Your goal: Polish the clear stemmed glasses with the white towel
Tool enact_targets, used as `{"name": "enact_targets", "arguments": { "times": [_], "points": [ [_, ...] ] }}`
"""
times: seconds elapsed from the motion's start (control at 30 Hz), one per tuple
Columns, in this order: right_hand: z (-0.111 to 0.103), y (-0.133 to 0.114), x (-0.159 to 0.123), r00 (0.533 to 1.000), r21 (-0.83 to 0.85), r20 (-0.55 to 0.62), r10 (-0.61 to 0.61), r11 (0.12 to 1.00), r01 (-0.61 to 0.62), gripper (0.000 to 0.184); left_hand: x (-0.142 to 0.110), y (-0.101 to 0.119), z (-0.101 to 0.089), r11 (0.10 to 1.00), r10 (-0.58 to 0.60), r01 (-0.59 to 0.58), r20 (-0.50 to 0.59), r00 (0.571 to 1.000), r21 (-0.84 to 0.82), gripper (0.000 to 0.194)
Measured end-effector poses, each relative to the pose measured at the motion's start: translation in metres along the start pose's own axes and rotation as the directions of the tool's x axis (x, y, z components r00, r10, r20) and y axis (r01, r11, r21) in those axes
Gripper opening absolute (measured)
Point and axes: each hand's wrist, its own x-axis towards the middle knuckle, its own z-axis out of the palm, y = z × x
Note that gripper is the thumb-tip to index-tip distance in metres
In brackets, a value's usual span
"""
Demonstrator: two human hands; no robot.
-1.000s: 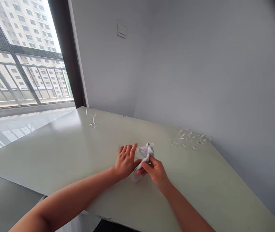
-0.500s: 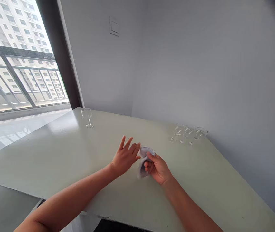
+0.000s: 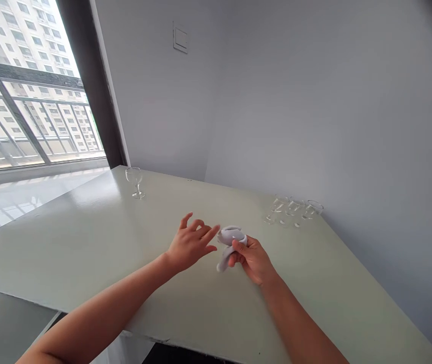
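Note:
My right hand is closed around a pale grey cloth, thumb on top. The cloth is bunched about a small clear glass, of which only a shiny edge shows; the rest is hidden by cloth and fingers. Just left of it, my left hand is held above the table with its fingers apart and nothing in it. Its index fingertip is close to the glass edge; whether they touch I cannot tell.
A stemmed glass stands upright at the table's far left. Several more stemmed glasses are grouped at the back right near the wall. The pale glossy table meets grey walls behind, with a window at the left.
My left hand has drawn slightly left, its fingers more bent. In my right hand the cloth has turned and now covers more of the glass, with its hanging end bunched narrower.

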Motion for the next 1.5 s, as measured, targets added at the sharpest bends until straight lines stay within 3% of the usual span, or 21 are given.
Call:
{"name": "enact_targets", "arguments": {
  "times": [0.1, 0.17, 0.23, 0.3, 0.33, 0.37, 0.43, 0.5, 0.57, 0.63, 0.73, 0.77, 0.8, 0.9, 1.0, 1.07, 1.2, 1.23, 1.37, 1.43, 1.5],
  "points": [
    [0.002, 0.002, -0.002, 0.999, 0.065, 0.027, 0.031, 0.997, -0.033, 0.024, 0.001, -0.003, -0.002, 1.000, -0.009, 0.009, 0.027, 1.000, -0.015, 0.031],
    [0.000, -0.001, -0.006, 0.989, -0.061, 0.139, 0.046, 0.997, -0.038, 0.021, 0.001, -0.009, -0.005, 0.978, -0.067, 0.106, 0.207, 0.976, -0.180, 0.035],
    [-0.002, -0.005, -0.009, 0.959, -0.199, 0.268, 0.094, 0.979, -0.040, 0.020, 0.001, -0.015, -0.008, 0.892, -0.015, 0.235, 0.494, 0.869, -0.387, 0.042],
    [-0.004, -0.006, -0.007, 0.940, -0.246, 0.315, 0.128, 0.968, -0.049, 0.021, 0.001, -0.017, -0.008, 0.807, 0.072, 0.343, 0.657, 0.751, -0.481, 0.045],
    [-0.004, -0.005, -0.005, 0.951, -0.229, 0.284, 0.124, 0.972, -0.059, 0.023, 0.002, -0.016, -0.007, 0.808, 0.046, 0.355, 0.651, 0.758, -0.470, 0.045],
    [-0.004, -0.003, -0.002, 0.971, -0.186, 0.213, 0.110, 0.980, -0.070, 0.025, 0.002, -0.014, -0.005, 0.842, -0.021, 0.328, 0.581, 0.813, -0.429, 0.042],
    [-0.001, 0.004, 0.003, 0.996, -0.041, 0.030, 0.090, 0.995, -0.088, 0.027, 0.002, -0.009, -0.001, 0.941, -0.117, 0.204, 0.308, 0.944, -0.271, 0.036],
    [0.001, 0.008, 0.005, 0.994, 0.096, -0.063, 0.093, 0.992, -0.087, 0.028, 0.003, -0.005, 0.001, 0.991, -0.056, 0.071, 0.124, 0.991, -0.117, 0.035],
    [0.003, 0.008, 0.003, 0.997, 0.100, -0.014, 0.070, 0.993, -0.068, 0.027, 0.004, -0.005, 0.000, 0.996, -0.015, 0.026, 0.125, 0.992, -0.088, 0.034],
    [0.003, 0.002, -0.002, 0.993, -0.035, 0.103, 0.050, 0.998, -0.047, 0.024, 0.006, -0.010, -0.004, 0.973, -0.071, 0.120, 0.240, 0.968, -0.196, 0.038],
    [0.000, -0.005, -0.007, 0.960, -0.209, 0.263, 0.099, 0.977, -0.044, 0.022, 0.007, -0.017, -0.010, 0.841, -0.022, 0.330, 0.583, 0.813, -0.429, 0.045],
    [-0.001, -0.005, -0.006, 0.958, -0.216, 0.269, 0.103, 0.975, -0.045, 0.022, 0.007, -0.017, -0.010, 0.806, 0.009, 0.376, 0.645, 0.764, -0.458, 0.046],
    [-0.001, -0.004, -0.004, 0.966, -0.195, 0.239, 0.093, 0.980, -0.046, 0.023, 0.007, -0.015, -0.010, 0.803, 0.005, 0.384, 0.649, 0.761, -0.456, 0.046],
    [0.000, 0.005, 0.003, 0.998, -0.026, 0.004, 0.060, 0.998, -0.060, 0.027, 0.006, -0.007, -0.006, 0.937, -0.103, 0.210, 0.355, 0.929, -0.279, 0.038],
    [0.002, 0.008, 0.003, 0.997, 0.056, -0.029, 0.066, 0.996, -0.064, 0.031, 0.004, -0.005, -0.003, 0.992, -0.066, 0.084, 0.170, 0.983, -0.099, 0.034],
    [0.003, 0.003, -0.002, 0.992, -0.067, 0.099, 0.073, 0.996, -0.066, 0.031, 0.003, -0.010, -0.004, 0.969, -0.086, 0.152, 0.313, 0.946, -0.193, 0.036],
    [0.000, -0.004, -0.007, 0.956, -0.265, 0.246, 0.161, 0.960, -0.093, 0.027, 0.002, -0.021, -0.004, 0.817, 0.096, 0.357, 0.718, 0.689, -0.452, 0.049],
    [-0.001, -0.002, -0.005, 0.965, -0.253, 0.215, 0.152, 0.963, -0.095, 0.027, 0.002, -0.020, -0.003, 0.818, 0.090, 0.358, 0.715, 0.693, -0.450, 0.048],
    [0.000, 0.010, 0.005, 0.993, -0.005, -0.057, 0.098, 0.995, -0.099, 0.034, 0.003, -0.008, 0.002, 0.977, -0.079, 0.134, 0.299, 0.951, -0.168, 0.035],
    [0.002, 0.011, 0.006, 0.994, 0.047, -0.048, 0.101, 0.994, -0.099, 0.036, 0.004, -0.005, 0.003, 0.998, -0.028, 0.039, 0.185, 0.982, -0.054, 0.031],
    [0.004, 0.007, 0.002, 0.994, -0.060, 0.045, 0.095, 0.994, -0.092, 0.036, 0.003, -0.007, 0.002, 0.994, -0.035, 0.057, 0.221, 0.975, -0.093, 0.029]
  ]
}}
